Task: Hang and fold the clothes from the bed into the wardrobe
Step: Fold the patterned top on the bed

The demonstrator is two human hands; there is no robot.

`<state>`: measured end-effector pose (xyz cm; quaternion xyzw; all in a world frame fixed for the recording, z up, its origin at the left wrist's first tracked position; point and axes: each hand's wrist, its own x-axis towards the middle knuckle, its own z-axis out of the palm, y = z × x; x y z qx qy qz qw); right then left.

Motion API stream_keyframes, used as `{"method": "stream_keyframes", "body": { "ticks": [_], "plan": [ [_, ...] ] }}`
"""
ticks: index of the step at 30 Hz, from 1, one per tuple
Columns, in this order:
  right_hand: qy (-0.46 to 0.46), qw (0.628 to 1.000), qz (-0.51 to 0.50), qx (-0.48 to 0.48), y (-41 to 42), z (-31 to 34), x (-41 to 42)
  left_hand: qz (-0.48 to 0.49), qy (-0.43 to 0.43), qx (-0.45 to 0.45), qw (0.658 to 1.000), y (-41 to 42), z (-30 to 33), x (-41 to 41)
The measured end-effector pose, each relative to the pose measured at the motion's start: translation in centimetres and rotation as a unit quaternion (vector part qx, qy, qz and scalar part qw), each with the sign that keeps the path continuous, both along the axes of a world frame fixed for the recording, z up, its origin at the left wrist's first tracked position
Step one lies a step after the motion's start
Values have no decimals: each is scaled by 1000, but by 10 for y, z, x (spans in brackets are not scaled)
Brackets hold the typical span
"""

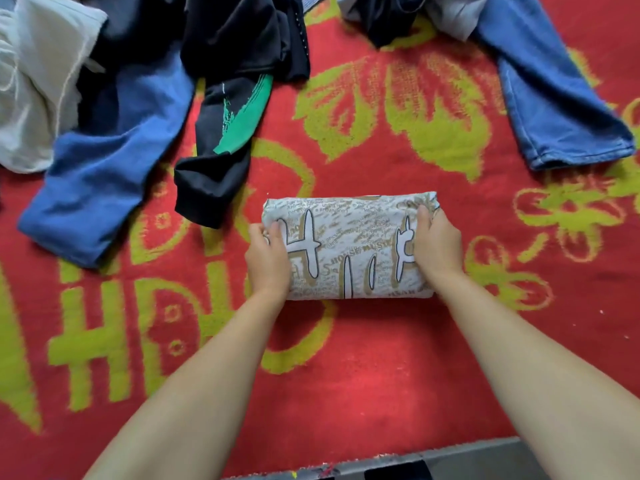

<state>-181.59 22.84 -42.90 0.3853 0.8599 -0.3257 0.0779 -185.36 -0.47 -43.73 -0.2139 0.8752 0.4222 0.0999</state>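
Note:
A folded white garment with gold print (349, 244) lies as a compact rectangle in the middle of the red and yellow bed cover (346, 358). My left hand (268, 259) grips its left end, thumb on top and fingers tucked under. At the garment's right end, my right hand (438, 242) holds on in the same way, thumb over the top face. Unfolded clothes lie beyond: a blue garment (104, 174), a black piece with a green print (225, 126), blue jeans (554, 98) and a white garment (34, 81).
A dark and grey pile of clothes (408, 15) sits at the far edge, beside the jeans. The bed's near edge (450, 455) runs along the bottom of the view.

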Motion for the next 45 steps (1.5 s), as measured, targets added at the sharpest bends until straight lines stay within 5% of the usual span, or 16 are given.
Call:
{"method": "stream_keyframes", "body": {
  "ticks": [6, 9, 12, 14, 16, 25, 33, 40, 45],
  "plan": [
    [-97, 993, 45, 47, 2, 5, -8, 47, -48, -82, 994, 1, 0, 6],
    [-48, 985, 126, 107, 5, 25, -4, -74, 63, -185, 978, -11, 13, 11],
    [19, 915, 361, 178, -22, 35, 25, -383, 210, -260, 861, -8, 23, 37],
    [-22, 860, 480, 174, -45, 29, 52, -515, 212, -282, 781, -6, 15, 57],
    [-100, 823, 527, 187, -55, 13, 71, -554, 145, -323, 753, -5, 4, 67],
    [-152, 858, 465, 155, -49, 30, 14, -538, 6, -351, 767, 15, 15, 24],
    [-87, 852, 476, 200, -58, 185, -46, -464, 31, -333, 820, 9, 167, -41],
    [32, 794, 556, 243, -117, 315, -62, -333, 90, -401, 849, -56, 304, -23],
    [130, 689, 655, 282, -187, 369, -30, -195, 71, -439, 874, -120, 367, 63]
  ]
}}
